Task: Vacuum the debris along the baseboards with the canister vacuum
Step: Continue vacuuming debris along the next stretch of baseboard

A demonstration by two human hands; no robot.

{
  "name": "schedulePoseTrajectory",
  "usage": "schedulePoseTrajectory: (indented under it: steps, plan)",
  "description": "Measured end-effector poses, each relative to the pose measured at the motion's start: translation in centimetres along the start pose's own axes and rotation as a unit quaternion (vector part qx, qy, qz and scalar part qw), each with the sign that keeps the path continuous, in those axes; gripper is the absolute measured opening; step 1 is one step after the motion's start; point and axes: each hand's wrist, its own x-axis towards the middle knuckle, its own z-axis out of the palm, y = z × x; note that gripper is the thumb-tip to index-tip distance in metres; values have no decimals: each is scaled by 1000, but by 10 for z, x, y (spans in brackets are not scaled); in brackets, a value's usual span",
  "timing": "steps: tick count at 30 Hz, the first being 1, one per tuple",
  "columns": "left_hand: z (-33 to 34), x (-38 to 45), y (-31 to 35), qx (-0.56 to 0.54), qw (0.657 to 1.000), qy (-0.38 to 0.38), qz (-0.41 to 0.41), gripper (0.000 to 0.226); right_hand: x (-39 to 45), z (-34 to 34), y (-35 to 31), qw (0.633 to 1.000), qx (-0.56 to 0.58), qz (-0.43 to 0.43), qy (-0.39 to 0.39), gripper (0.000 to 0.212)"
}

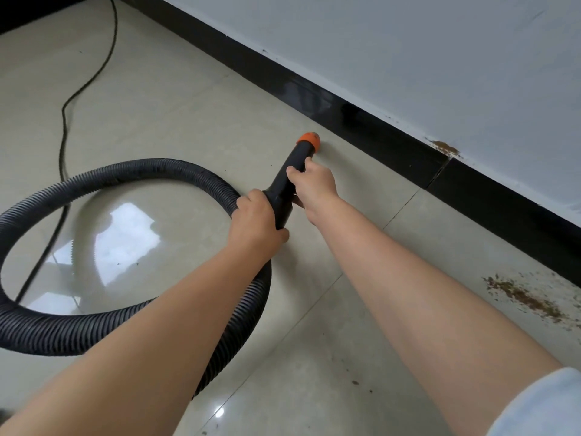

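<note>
Nozzle (308, 142) near baseboard (377, 136) — debris (522, 295) right

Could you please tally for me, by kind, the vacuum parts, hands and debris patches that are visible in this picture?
Hands: 2, left hand and right hand, both holding the nozzle tube
Nozzle tube: 1
Ribbed hose: 1
Power cord: 1
Debris patches: 2, on the floor and on the baseboard top
Total: 7
</note>
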Motion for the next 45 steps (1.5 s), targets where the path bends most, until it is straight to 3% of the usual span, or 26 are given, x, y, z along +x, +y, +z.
schedulePoseTrajectory:
  steps: [10,15,20,34,43,45]
  plan:
    - [-6,-18,-37,-16,999,22,-38,55,-26,33,9,999,-8,-24,-24,62]
    - [-20,-37,-50,-57,994,71,-62,48,-51,45,3,999,31,-28,-13,63]
    - [-35,-53,-56,-76,985,110,-107,47,-65,62,-11,997,1,-52,-56,63]
    - [-40,-64,-66,-58,992,44,-107,48,-81,68,-2,998,17,9,-53,65]
    - [-69,-75,-62,-11,997,-21,-79,43,-90,61,8,981,164,95,-49,66]
    - [-77,-81,-61,-1,997,-24,-78,40,-95,60,8,978,175,101,-55,57]
